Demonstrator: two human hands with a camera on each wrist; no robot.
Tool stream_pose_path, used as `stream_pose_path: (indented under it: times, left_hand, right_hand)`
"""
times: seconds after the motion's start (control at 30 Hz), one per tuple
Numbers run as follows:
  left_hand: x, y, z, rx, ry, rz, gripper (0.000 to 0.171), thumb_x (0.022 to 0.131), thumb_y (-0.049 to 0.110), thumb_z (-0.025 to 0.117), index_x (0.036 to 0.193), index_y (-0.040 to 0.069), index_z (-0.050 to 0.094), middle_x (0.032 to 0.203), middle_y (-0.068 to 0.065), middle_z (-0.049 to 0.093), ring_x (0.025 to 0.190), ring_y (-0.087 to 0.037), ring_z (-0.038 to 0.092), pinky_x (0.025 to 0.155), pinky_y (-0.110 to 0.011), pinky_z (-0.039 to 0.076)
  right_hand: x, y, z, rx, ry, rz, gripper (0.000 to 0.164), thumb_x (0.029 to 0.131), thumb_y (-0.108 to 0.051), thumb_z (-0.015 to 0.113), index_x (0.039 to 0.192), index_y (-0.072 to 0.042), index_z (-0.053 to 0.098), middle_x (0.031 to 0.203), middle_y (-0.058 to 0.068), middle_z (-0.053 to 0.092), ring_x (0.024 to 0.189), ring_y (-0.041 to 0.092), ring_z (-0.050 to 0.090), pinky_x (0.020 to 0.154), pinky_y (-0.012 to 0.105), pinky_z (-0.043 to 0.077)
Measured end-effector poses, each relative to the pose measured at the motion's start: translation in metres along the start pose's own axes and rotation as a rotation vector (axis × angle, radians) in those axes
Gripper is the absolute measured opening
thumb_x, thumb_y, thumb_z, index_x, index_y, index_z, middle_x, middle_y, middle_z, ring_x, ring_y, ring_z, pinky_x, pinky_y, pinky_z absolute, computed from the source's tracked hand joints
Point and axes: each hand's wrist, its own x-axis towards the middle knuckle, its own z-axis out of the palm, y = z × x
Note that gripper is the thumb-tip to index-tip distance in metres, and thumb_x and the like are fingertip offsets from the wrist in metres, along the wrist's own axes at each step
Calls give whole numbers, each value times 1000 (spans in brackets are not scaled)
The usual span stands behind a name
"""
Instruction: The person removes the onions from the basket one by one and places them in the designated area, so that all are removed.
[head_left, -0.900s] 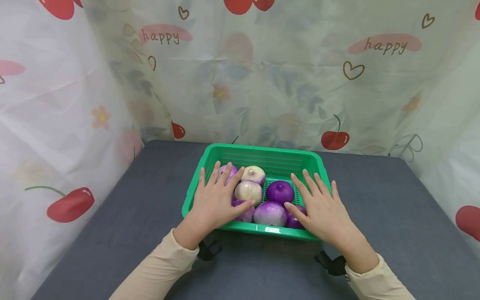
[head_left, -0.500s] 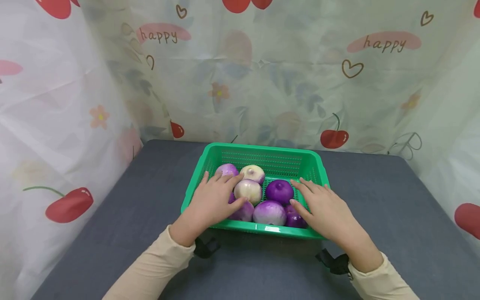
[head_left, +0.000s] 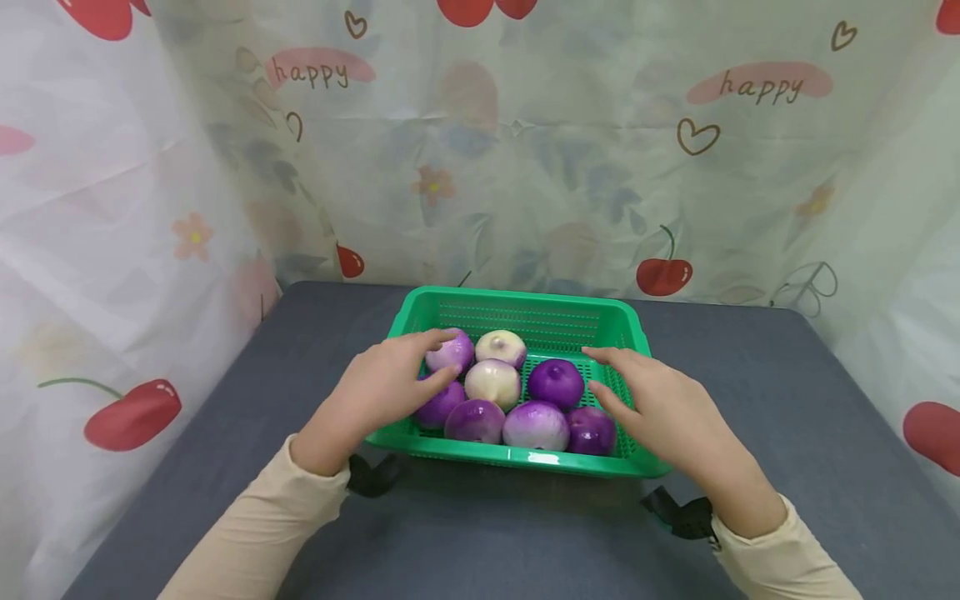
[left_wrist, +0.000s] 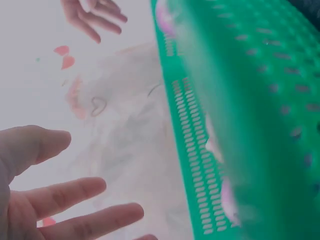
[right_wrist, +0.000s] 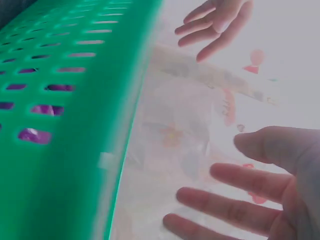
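Observation:
A green plastic basket (head_left: 532,457) holds several onions, some purple and some pale. My left hand (head_left: 375,387) is over the basket's left side, fingers loosely extended and its fingertips close to a purple onion (head_left: 450,351) at the back left. On the opposite side my right hand (head_left: 667,408) hovers over the basket's right wall, thumb and fingers apart, near a dark purple onion (head_left: 556,383). Both palms face inward with nothing in them. In the wrist views, the left hand's fingers (left_wrist: 95,220) and the right hand's fingers (right_wrist: 235,205) are spread above the basket's rim.
The basket stands on a dark grey table (head_left: 517,533), near its back edge. Behind and at both sides hangs a pale curtain (head_left: 517,167) printed with cherries and hearts. Black straps (head_left: 678,512) are on the wrists.
My left hand has shifted left and turned its palm inward, uncovering onions on that side. The right hand has moved slightly right and also turned inward. The basket and onions stay put.

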Motion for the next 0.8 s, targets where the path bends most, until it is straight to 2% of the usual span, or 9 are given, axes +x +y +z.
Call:
stream_pose_path:
  times: [0.1,0.23,0.37,0.4,0.53,0.6,0.63,0.8]
  left_hand:
    - [-2,-8,-10,-82,-19,-41,48,95,45,56,140,27,52,113,-1,69,92,-20,65,72,-41,51]
    - [-7,-23,-19,-191,-15,-68,49,96,47,55,141,29,50,129,-1,62,121,-22,58,90,-49,49]
    - [-10,-41,-24,-303,7,-82,48,97,47,53,142,30,47,132,1,59,123,-25,56,94,-50,48]
    - [-10,-45,-25,-332,13,-84,48,97,47,53,142,30,47,132,0,59,123,-27,56,94,-50,48]
    - [-9,-62,-26,-425,39,-83,49,99,44,52,144,27,44,137,-7,55,125,-31,53,97,-54,46]
    - [-8,-71,-26,-470,43,-82,50,99,42,52,146,26,42,141,-9,51,128,-32,51,99,-56,43]
    - [-7,-75,-25,-495,45,-81,51,100,40,52,147,25,40,144,-10,49,129,-33,50,101,-56,42]
    - [-2,-94,-16,-612,33,-88,57,100,36,54,150,20,34,149,-14,42,131,-35,47,106,-57,36]
  right_hand:
    - [0,0,-4,45,33,-3,45,96,-34,59,139,-23,52,133,2,60,111,26,63,71,44,54]
    - [-1,1,-5,132,93,-23,46,97,-32,59,141,-24,50,134,0,59,112,23,62,78,46,53]
    - [0,5,-1,238,150,-73,48,97,-27,60,144,-23,47,135,2,58,120,23,58,89,48,50]
    - [0,5,1,267,162,-87,49,97,-25,60,144,-22,46,136,3,58,122,23,56,87,46,52]
    - [4,7,10,370,199,-123,53,96,-20,63,145,-20,45,139,4,55,126,24,54,92,43,51]
    - [6,7,15,417,204,-127,54,95,-20,63,146,-21,44,141,2,52,128,23,52,95,42,50]
    - [7,7,17,436,205,-127,54,95,-19,63,146,-21,43,143,1,51,128,22,52,100,42,45]
    - [11,5,30,566,188,-137,53,95,-15,62,145,-22,44,146,-4,47,130,22,51,102,40,44]
